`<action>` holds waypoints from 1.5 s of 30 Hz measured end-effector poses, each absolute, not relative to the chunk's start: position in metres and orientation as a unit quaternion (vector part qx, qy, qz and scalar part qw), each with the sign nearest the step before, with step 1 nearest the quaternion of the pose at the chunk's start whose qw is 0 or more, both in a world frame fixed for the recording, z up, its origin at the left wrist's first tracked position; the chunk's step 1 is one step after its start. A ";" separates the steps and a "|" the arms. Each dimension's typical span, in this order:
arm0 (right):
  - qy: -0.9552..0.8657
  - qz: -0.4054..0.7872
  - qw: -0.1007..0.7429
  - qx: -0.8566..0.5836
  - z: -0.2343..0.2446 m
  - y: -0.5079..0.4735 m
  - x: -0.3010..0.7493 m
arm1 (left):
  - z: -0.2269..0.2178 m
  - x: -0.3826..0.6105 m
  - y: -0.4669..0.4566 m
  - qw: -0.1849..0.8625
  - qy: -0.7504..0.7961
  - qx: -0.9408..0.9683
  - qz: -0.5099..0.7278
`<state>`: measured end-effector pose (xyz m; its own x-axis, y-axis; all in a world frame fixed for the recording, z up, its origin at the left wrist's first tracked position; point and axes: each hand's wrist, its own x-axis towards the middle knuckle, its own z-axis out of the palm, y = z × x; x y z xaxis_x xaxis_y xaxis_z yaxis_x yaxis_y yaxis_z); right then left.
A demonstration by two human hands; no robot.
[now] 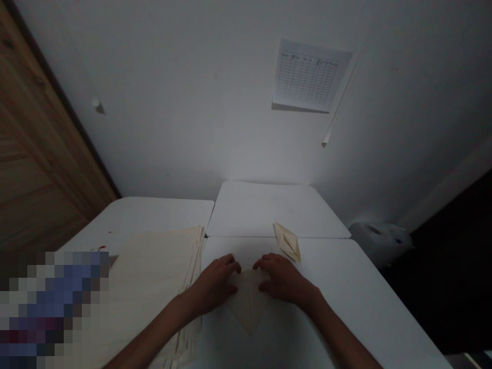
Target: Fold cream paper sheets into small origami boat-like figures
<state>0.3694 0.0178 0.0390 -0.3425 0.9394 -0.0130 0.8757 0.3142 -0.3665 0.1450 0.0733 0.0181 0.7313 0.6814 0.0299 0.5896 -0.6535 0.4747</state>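
A cream sheet of paper [249,302], folded to a point at its near end and creased down the middle, lies on the white table [326,287] in front of me. My left hand [219,282] grips its left side with curled fingers, the thumb pressed onto the paper. On the right side my right hand [282,279] does the same, fingertips at the far edge and thumb lower down. Just beyond my right hand lies a small folded cream paper piece [288,242], shaped like an envelope. The sheet's outer edges are partly hidden under both hands.
A stack of large cream sheets [157,277] covers the left table. A blurred-out blue shape [69,297] is at the left edge. A printed chart [311,77] hangs on the wall. A whitish plastic container [380,241] stands beyond the table's right side, and wooden boards [42,113] are at left.
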 end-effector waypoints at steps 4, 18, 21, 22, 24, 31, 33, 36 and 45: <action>-0.797 0.173 0.090 -0.571 0.037 0.023 0.372 | 0.019 0.145 0.078 0.254 0.347 0.898 0.095; -0.805 0.204 0.068 -0.553 0.034 0.038 0.368 | 0.025 0.157 0.091 0.279 0.337 0.899 0.025; -0.806 0.202 0.073 -0.552 0.029 0.038 0.367 | 0.022 0.156 0.089 0.272 0.339 0.900 0.033; -0.805 0.199 0.075 -0.554 0.027 0.038 0.367 | 0.021 0.155 0.088 0.268 0.339 0.901 0.036; -0.803 0.188 0.080 -0.560 0.024 0.035 0.366 | 0.020 0.154 0.086 0.259 0.342 0.902 0.046; -0.811 0.141 0.092 -0.561 0.022 0.028 0.362 | 0.018 0.152 0.077 0.224 0.329 0.914 0.081; -0.821 0.130 0.088 -0.549 0.022 0.028 0.361 | 0.016 0.152 0.076 0.215 0.318 0.919 0.088; -0.836 0.110 0.083 -0.531 0.021 0.027 0.360 | 0.012 0.150 0.076 0.201 0.295 0.929 0.096; -0.871 0.026 0.065 -0.487 0.019 0.014 0.359 | 0.002 0.134 0.071 0.131 0.223 0.959 0.113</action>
<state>0.3594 0.0138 0.0193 -0.5179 0.8510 0.0867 0.8442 0.5249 -0.1088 0.1340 0.0713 0.0023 0.8743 0.4585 0.1590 0.3989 -0.8656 0.3027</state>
